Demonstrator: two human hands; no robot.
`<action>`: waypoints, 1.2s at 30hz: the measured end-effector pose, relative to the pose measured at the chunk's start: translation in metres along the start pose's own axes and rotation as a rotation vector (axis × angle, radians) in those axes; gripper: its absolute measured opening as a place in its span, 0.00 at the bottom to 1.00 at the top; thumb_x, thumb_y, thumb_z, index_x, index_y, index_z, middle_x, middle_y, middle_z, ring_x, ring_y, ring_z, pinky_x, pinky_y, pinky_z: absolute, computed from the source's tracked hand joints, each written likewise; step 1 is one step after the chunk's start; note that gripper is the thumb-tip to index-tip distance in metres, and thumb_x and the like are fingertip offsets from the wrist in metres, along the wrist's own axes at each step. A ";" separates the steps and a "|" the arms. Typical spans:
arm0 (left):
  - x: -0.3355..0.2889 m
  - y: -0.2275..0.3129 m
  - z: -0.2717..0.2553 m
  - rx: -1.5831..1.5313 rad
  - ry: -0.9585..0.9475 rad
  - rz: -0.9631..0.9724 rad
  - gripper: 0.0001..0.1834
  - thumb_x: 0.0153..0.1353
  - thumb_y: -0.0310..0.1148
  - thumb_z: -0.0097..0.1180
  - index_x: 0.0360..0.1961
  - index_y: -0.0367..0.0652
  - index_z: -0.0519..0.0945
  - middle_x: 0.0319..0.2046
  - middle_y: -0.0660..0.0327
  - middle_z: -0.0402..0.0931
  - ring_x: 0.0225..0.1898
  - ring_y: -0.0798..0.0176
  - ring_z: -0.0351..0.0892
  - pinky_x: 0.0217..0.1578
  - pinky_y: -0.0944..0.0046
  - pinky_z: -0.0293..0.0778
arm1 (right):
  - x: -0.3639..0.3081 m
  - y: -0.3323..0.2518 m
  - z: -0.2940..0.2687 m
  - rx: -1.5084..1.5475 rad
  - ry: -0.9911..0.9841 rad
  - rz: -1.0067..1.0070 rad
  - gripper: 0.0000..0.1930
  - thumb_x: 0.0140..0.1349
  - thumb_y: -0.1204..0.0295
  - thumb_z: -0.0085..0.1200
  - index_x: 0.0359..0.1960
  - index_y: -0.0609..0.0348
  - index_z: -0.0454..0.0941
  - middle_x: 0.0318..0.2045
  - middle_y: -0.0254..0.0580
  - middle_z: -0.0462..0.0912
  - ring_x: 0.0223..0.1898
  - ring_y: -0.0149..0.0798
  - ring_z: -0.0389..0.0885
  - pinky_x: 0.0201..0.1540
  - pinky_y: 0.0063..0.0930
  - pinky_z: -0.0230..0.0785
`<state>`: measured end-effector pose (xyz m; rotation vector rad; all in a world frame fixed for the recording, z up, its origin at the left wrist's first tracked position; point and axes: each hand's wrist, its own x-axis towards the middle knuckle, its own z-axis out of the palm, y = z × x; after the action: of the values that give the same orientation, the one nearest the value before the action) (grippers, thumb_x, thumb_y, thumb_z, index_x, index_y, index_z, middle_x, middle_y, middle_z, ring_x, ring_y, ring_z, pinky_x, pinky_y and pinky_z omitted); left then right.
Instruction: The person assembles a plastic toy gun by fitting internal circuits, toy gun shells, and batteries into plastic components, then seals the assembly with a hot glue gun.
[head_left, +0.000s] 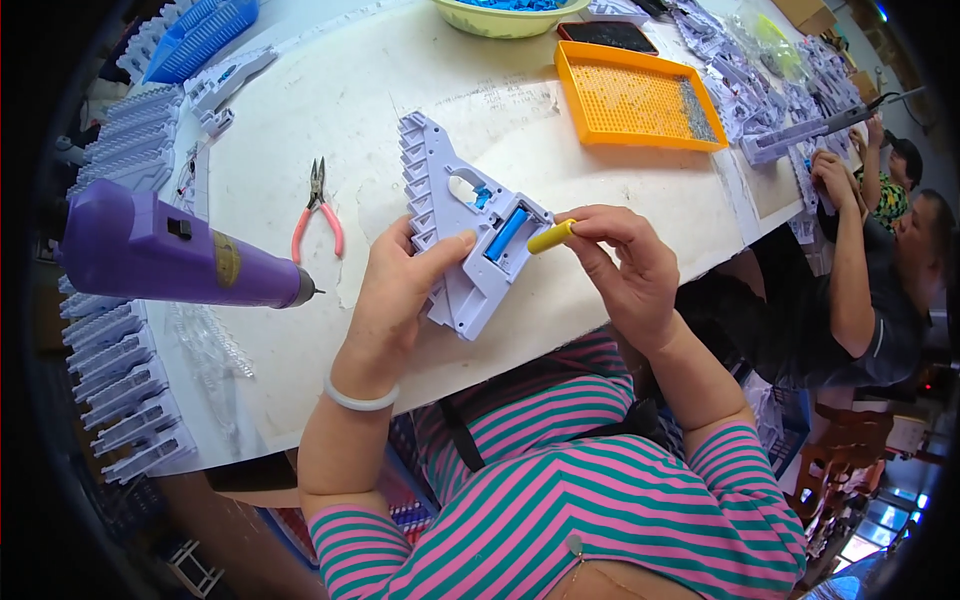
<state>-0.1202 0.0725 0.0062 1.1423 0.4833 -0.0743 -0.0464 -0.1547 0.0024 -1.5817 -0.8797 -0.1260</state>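
From my end I see the pale lavender plastic housing with a toothed edge (445, 205) over the near middle of the white desk (350, 140), and I judge the work partway along. My left hand (395, 275) has its grip clamped on the housing, thumb across its face; my right hand (632, 270) has its grip together on a short yellow cylinder (548, 237), pinched at its right end. One slim blue cylinder (507, 235) lies in the recessed compartment (522, 243), so that part looks done. The yellow one is at the compartment's right side, not inside, so I count its seating as left; the recess is uncovered. The purple electric driver (180, 255) on the left and the red-handled metal pliers (318, 208) farther off are out of hand.
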 end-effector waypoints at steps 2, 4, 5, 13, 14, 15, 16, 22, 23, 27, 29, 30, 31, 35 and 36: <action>0.000 -0.001 0.000 -0.002 -0.002 0.000 0.29 0.60 0.28 0.68 0.58 0.24 0.72 0.48 0.48 0.82 0.45 0.59 0.86 0.49 0.61 0.82 | -0.003 -0.001 0.008 -0.009 0.022 0.037 0.11 0.66 0.84 0.61 0.48 0.65 0.80 0.45 0.46 0.85 0.46 0.34 0.86 0.51 0.24 0.80; 0.000 -0.002 -0.002 0.006 0.002 0.006 0.29 0.60 0.28 0.69 0.58 0.24 0.72 0.48 0.48 0.82 0.45 0.59 0.86 0.49 0.61 0.82 | -0.005 0.002 0.016 0.008 0.034 0.152 0.10 0.66 0.83 0.61 0.49 0.65 0.80 0.44 0.45 0.86 0.45 0.33 0.86 0.50 0.24 0.80; 0.001 -0.002 -0.002 0.007 0.004 0.006 0.29 0.60 0.28 0.69 0.58 0.24 0.72 0.48 0.48 0.82 0.45 0.59 0.86 0.49 0.61 0.82 | -0.006 0.001 0.019 -0.010 0.043 0.179 0.09 0.66 0.81 0.62 0.48 0.65 0.81 0.44 0.45 0.86 0.43 0.32 0.86 0.48 0.23 0.80; 0.000 0.000 -0.003 0.000 -0.019 -0.025 0.29 0.60 0.28 0.70 0.57 0.23 0.71 0.49 0.45 0.81 0.46 0.57 0.86 0.49 0.60 0.83 | 0.003 0.002 0.021 -0.140 0.025 0.213 0.06 0.65 0.80 0.64 0.43 0.64 0.84 0.41 0.41 0.80 0.39 0.32 0.83 0.42 0.23 0.79; 0.001 -0.001 -0.002 -0.002 -0.019 -0.026 0.29 0.60 0.28 0.70 0.57 0.23 0.71 0.49 0.45 0.81 0.46 0.57 0.86 0.49 0.60 0.83 | 0.003 0.003 0.021 -0.100 0.025 0.243 0.07 0.64 0.80 0.64 0.43 0.64 0.84 0.40 0.41 0.78 0.38 0.32 0.83 0.42 0.22 0.79; 0.000 -0.001 -0.002 -0.010 -0.023 -0.020 0.30 0.60 0.28 0.70 0.57 0.23 0.71 0.49 0.45 0.81 0.46 0.57 0.86 0.49 0.60 0.83 | 0.003 0.003 0.022 -0.101 0.022 0.244 0.07 0.64 0.80 0.64 0.43 0.64 0.84 0.40 0.41 0.78 0.38 0.32 0.83 0.42 0.22 0.79; 0.000 -0.001 -0.003 -0.017 -0.028 -0.015 0.30 0.60 0.28 0.70 0.58 0.23 0.71 0.49 0.45 0.81 0.46 0.57 0.86 0.49 0.60 0.83 | 0.003 0.003 0.022 -0.090 0.025 0.246 0.06 0.64 0.81 0.64 0.43 0.64 0.84 0.40 0.40 0.79 0.39 0.32 0.82 0.42 0.22 0.79; 0.001 -0.003 -0.005 -0.005 -0.026 -0.003 0.30 0.60 0.29 0.70 0.58 0.23 0.71 0.49 0.45 0.81 0.47 0.57 0.85 0.51 0.60 0.82 | 0.005 -0.011 0.021 -0.096 -0.025 0.232 0.10 0.61 0.81 0.66 0.44 0.62 0.83 0.42 0.41 0.80 0.41 0.33 0.82 0.44 0.25 0.78; 0.002 -0.003 -0.005 -0.007 -0.025 -0.002 0.30 0.60 0.29 0.70 0.58 0.23 0.71 0.49 0.45 0.81 0.47 0.57 0.85 0.51 0.60 0.82 | 0.006 -0.015 0.021 -0.141 -0.062 0.180 0.11 0.60 0.81 0.67 0.44 0.61 0.83 0.42 0.41 0.80 0.43 0.35 0.82 0.45 0.27 0.78; 0.003 -0.003 -0.005 -0.003 -0.046 -0.002 0.30 0.60 0.29 0.70 0.58 0.23 0.71 0.49 0.46 0.81 0.47 0.58 0.85 0.51 0.61 0.81 | -0.003 -0.010 0.032 -0.157 -0.081 0.182 0.20 0.58 0.84 0.68 0.52 0.58 0.79 0.47 0.39 0.80 0.45 0.33 0.80 0.48 0.26 0.74; 0.003 -0.003 -0.004 -0.004 -0.053 0.006 0.30 0.60 0.29 0.69 0.58 0.24 0.71 0.49 0.46 0.81 0.47 0.59 0.85 0.51 0.61 0.81 | 0.000 -0.011 0.027 -0.202 -0.105 0.136 0.20 0.59 0.83 0.67 0.53 0.58 0.79 0.44 0.41 0.81 0.45 0.37 0.81 0.48 0.28 0.75; 0.002 -0.003 -0.004 -0.006 -0.046 0.006 0.30 0.60 0.29 0.69 0.58 0.24 0.71 0.49 0.47 0.81 0.47 0.59 0.85 0.51 0.61 0.81 | 0.002 -0.012 0.023 -0.242 -0.134 0.094 0.21 0.59 0.82 0.67 0.54 0.58 0.78 0.42 0.42 0.82 0.45 0.41 0.81 0.48 0.31 0.76; 0.002 -0.003 -0.003 -0.008 -0.039 0.006 0.29 0.60 0.29 0.69 0.58 0.24 0.71 0.49 0.47 0.81 0.47 0.59 0.85 0.51 0.62 0.81 | 0.005 -0.010 0.018 -0.189 -0.118 0.086 0.21 0.61 0.82 0.65 0.55 0.59 0.78 0.43 0.43 0.81 0.46 0.41 0.81 0.49 0.31 0.76; 0.000 -0.003 -0.005 -0.009 -0.035 -0.002 0.29 0.60 0.28 0.69 0.58 0.24 0.71 0.49 0.47 0.81 0.47 0.59 0.85 0.51 0.62 0.81 | 0.021 -0.017 -0.007 -0.171 -0.243 0.160 0.16 0.67 0.85 0.57 0.55 0.60 0.78 0.48 0.47 0.78 0.48 0.39 0.81 0.50 0.28 0.77; 0.001 -0.003 -0.005 -0.010 -0.034 -0.004 0.29 0.60 0.28 0.69 0.58 0.24 0.71 0.49 0.47 0.81 0.47 0.59 0.85 0.51 0.62 0.81 | 0.025 -0.022 -0.012 -0.233 -0.307 0.213 0.15 0.67 0.85 0.57 0.54 0.61 0.78 0.46 0.46 0.79 0.47 0.38 0.82 0.49 0.27 0.78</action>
<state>-0.1221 0.0752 0.0017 1.1287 0.4554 -0.0940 -0.0372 -0.1548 0.0365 -1.9369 -0.9500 0.1770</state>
